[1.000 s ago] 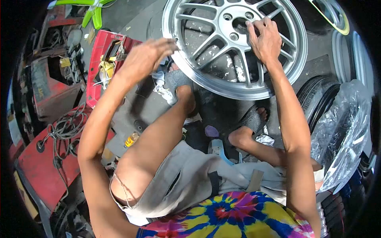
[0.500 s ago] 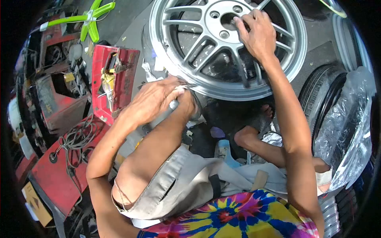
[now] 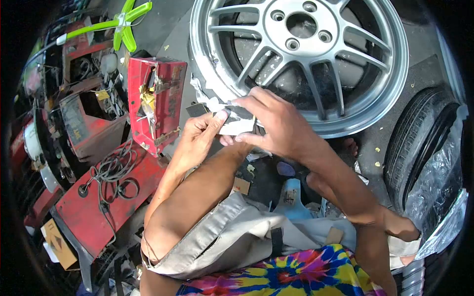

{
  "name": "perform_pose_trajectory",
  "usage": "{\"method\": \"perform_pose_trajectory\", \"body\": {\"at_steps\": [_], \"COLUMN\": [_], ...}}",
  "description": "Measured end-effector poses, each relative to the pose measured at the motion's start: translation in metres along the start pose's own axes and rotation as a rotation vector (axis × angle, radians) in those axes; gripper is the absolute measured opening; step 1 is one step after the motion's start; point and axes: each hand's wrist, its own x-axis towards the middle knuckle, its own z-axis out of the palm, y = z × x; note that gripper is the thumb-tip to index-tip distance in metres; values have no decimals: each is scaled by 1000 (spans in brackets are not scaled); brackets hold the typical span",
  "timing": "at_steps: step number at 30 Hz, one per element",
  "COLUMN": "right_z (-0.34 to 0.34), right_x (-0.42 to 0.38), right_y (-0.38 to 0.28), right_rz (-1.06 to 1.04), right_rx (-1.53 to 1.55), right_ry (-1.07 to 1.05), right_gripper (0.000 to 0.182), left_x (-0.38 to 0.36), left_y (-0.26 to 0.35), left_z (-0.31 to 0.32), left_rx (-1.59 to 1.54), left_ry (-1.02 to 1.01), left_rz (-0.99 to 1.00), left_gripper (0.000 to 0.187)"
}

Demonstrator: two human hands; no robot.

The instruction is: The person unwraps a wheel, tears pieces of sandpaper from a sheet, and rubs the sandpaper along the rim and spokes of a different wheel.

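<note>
Both hands come together above my knee, just in front of the silver alloy wheel (image 3: 316, 47). Between them is a small folded piece of sandpaper (image 3: 238, 129), dark on one face and white on the other. My left hand (image 3: 200, 138) pinches its left end, thumb on top. At the opposite side, my right hand (image 3: 279, 121) grips it with thumb and fingers, some of them hidden behind the hand. The wheel lies face up on the floor with its center hole and bolt holes showing.
On the left stand a red metal housing (image 3: 168, 98) and a red panel (image 3: 118, 207) with a coiled cable (image 3: 111, 172). Green blades (image 3: 126, 27) lie at the top left. A tire (image 3: 414, 133) with plastic wrap (image 3: 434, 172) is at the right. A blue bottle (image 3: 291, 195) lies between my legs.
My right hand has left the wheel's hub and moved down and left to join my left hand on the sandpaper. The view has shifted slightly.
</note>
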Motion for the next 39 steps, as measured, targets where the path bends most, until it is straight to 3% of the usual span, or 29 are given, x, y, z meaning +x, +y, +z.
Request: {"method": "perform_pose_trajectory", "body": {"at_steps": [4,6,8,12,15,19,21,22,23,25,30,33,35,37,39], "right_z": [16,15,9,16,19,37,46,40,34,22,41,51,50,52,49], "right_x": [-5,-4,1,4,6,2,1,1,0,4,1,-4,-6,-7,-6], "right_y": [8,8,3,2,-4,3,5,13,16,15,10,9,4,2,-5], "right_rz": [37,56,261,160,98,89,326,460,455,683,565,382,387,360,378], "right_rx": [31,52,263,145,36,58,701,941,938,1162,902,765,502,491,518], "right_ry": [48,69,-51,112,-12,15,78,37,29,-45,59,144,112,134,36], "right_gripper": [50,49,54,60,58,48,24,10,10,12,11,13,15,17,18], "left_x": [0,-2,-3,-1,-3,-4,-2,-3,-2,-2,-2,1,-1,-6,-8], "left_y": [0,-6,-7,5,3,2,2,2,1,0,-4,-5,-11,-20,-21], "left_z": [-5,-17,-25,-16,-16,-26,-33,-34,-33,-32,-27,-26,-30,-34,-36], "left_rx": [13,97,175,77,76,78,-341,-343,-288,-177,-123,-221,-227,-173,-9], "left_ry": [93,116,140,195,162,127,146,153,159,175,124,164,100,71,26], "left_rz": [34,53,59,-27,-7,89,-3,4,31,86,152,72,185,213,43], "left_gripper": [19,18,18,16,18,24,27,27,27,28,36,37,39,28,17]}}
